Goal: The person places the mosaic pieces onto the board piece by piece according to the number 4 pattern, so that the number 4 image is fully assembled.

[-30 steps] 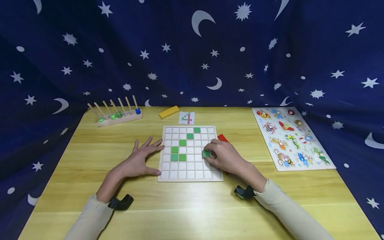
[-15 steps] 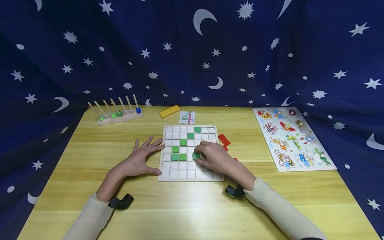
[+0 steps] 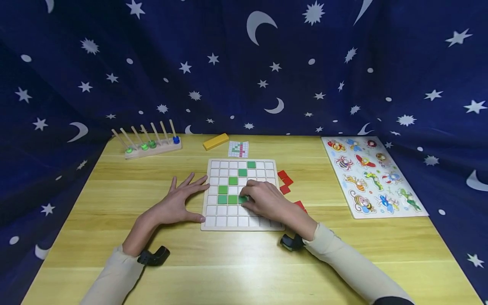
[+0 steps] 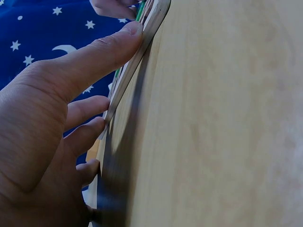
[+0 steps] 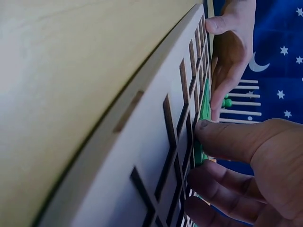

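Note:
A white grid board with square cells and a pale wooden rim lies flat on the table. Several green tiles sit in its cells, forming a diagonal and a short row. My right hand pinches another green tile between thumb and fingers, at the cell right of that row; the fingers partly cover it. Whether it lies flush in the cell I cannot tell. With spread fingers, my left hand touches the board's left edge at thumb and fingertips, also seen in the left wrist view.
Several red tiles lie right of the board, some partly behind my right forearm. Behind it are a small pattern card and a yellow block. A peg stand is back left, an insect puzzle board right.
My right hand has carried the green tile leftward across the board, to the cell beside the green row. More red tiles now show. My left hand has stayed at the board's edge.

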The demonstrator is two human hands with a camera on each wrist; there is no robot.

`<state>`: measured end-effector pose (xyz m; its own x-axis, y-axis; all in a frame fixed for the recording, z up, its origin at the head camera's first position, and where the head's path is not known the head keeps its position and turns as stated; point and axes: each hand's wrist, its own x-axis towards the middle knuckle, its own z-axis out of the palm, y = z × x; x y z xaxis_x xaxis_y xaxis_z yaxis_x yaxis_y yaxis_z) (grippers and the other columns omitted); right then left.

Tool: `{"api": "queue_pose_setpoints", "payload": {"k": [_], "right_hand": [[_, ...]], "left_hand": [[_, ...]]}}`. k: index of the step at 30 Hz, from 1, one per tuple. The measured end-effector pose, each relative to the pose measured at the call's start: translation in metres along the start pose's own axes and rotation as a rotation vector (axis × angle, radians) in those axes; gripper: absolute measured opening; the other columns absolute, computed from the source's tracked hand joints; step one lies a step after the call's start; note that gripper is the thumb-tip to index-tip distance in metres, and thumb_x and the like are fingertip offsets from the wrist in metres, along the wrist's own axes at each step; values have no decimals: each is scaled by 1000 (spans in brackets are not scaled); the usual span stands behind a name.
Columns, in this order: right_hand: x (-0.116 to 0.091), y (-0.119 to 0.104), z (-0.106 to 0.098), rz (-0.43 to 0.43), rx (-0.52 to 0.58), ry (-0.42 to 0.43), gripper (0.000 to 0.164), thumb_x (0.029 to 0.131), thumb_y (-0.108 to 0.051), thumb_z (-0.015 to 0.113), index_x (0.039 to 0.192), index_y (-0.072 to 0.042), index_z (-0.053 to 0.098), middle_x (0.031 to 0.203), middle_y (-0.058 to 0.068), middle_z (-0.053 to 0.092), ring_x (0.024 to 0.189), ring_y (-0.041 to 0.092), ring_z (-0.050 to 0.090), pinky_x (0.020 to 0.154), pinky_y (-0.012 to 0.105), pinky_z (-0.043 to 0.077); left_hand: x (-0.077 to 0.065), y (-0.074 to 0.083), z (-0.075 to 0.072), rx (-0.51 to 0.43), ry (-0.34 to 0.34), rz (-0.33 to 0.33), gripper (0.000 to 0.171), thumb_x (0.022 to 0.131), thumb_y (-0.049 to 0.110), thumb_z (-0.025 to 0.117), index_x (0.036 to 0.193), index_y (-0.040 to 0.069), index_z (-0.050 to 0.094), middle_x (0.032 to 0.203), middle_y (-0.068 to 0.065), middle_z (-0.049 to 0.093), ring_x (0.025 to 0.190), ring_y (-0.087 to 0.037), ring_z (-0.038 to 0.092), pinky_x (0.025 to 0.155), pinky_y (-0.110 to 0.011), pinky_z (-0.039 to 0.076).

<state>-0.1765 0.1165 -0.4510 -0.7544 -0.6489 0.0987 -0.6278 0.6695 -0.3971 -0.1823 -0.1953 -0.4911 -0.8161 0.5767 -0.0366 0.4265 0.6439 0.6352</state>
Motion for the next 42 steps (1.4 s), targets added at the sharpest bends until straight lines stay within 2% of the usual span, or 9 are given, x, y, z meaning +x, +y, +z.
{"api": "queue_pose_setpoints", "payload": {"k": [11, 21, 26, 34, 42], "right_hand": [[1, 2, -1, -2, 12, -1, 19, 84, -15, 81, 103, -11, 79, 92, -1, 64, 67, 10, 56, 60, 27, 47], [-6, 18, -13, -15, -7, 57, 13, 89, -18, 77, 99, -11, 78, 91, 0, 65, 67, 9, 56, 56, 25, 46], [-12, 32, -26, 29, -39, 103, 12, 88, -16, 77, 98, -9, 78, 89, 2, 66, 64, 9, 55, 54, 28, 47], [-15, 59, -44, 139, -102, 149, 18, 86, -15, 79, 100, -4, 77, 88, 7, 68, 67, 16, 57, 59, 36, 49], [-19, 76, -46, 243, -187, 151, 12, 84, -14, 76, 93, -6, 76, 76, 6, 60, 61, 19, 52, 53, 38, 45]], "left_hand": [[0, 1, -1, -2, -11, -12, 97, 70, 56, 86, 151, 20, 46, 164, 4, 24, 152, -31, 1, 112, -63, -16], [0, 0, -1, -2, -8, -13, 97, 70, 56, 86, 151, 21, 46, 164, 4, 24, 152, -31, 1, 112, -63, -16], [1, -1, -1, 1, -9, -12, 97, 70, 56, 86, 151, 21, 47, 164, 3, 25, 152, -32, 2, 112, -63, -17], [0, -1, -4, 4, -8, -3, 96, 71, 53, 87, 151, 20, 46, 164, 2, 25, 152, -32, 3, 111, -65, -16], [-1, 0, -2, 0, -14, -10, 97, 71, 54, 86, 152, 21, 45, 164, 4, 24, 152, -31, 2, 112, -64, -16]]}}
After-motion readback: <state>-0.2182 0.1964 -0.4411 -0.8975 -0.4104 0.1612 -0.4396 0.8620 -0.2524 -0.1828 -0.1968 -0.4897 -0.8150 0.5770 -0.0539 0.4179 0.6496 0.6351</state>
